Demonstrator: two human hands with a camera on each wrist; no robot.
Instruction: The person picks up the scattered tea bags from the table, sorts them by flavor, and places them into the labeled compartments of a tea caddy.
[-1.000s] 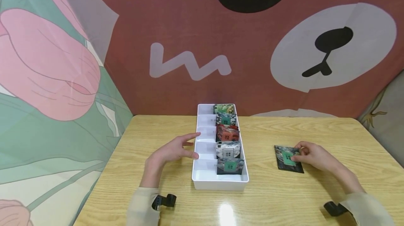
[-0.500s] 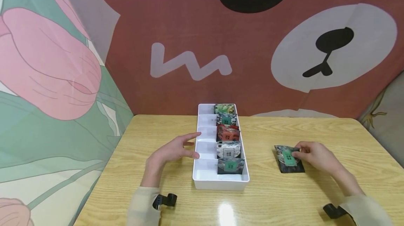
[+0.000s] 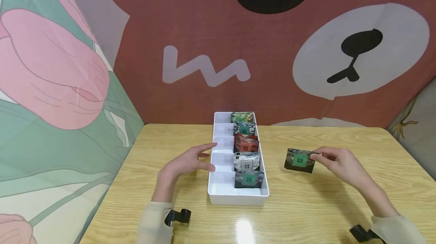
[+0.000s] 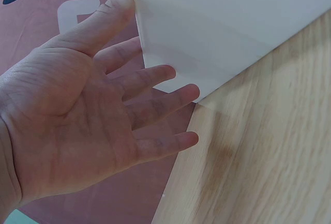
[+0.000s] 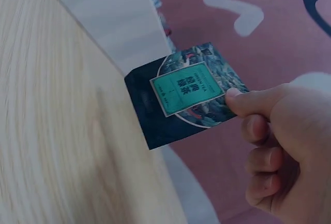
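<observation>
Between thumb and fingers my right hand (image 3: 340,162) pinches a dark tea bag packet (image 3: 299,160) by its edge, raised off the table. The right wrist view shows the green label of this packet (image 5: 187,87), printed "GREEN TEA". My left hand (image 3: 186,163) is at the left side of a white divided box (image 3: 237,200), thumb and index finger at its rim. In the left wrist view the other fingers of the left hand (image 4: 88,105) are spread beside the box wall (image 4: 222,27). Tea packets stand in the box's right half, the nearest a dark one with a green label (image 3: 248,180).
Behind the nearest packet stand a white packet (image 3: 246,162), a red packet (image 3: 246,144), a dark green-labelled packet (image 3: 244,129) and a green packet (image 3: 242,117). The wooden table (image 3: 289,213) meets a printed cloth backdrop (image 3: 190,104) at its far edge.
My right hand has lifted the green tea packet off the table and brought it left, nearer the box. The left hand and the box have stayed in place.
</observation>
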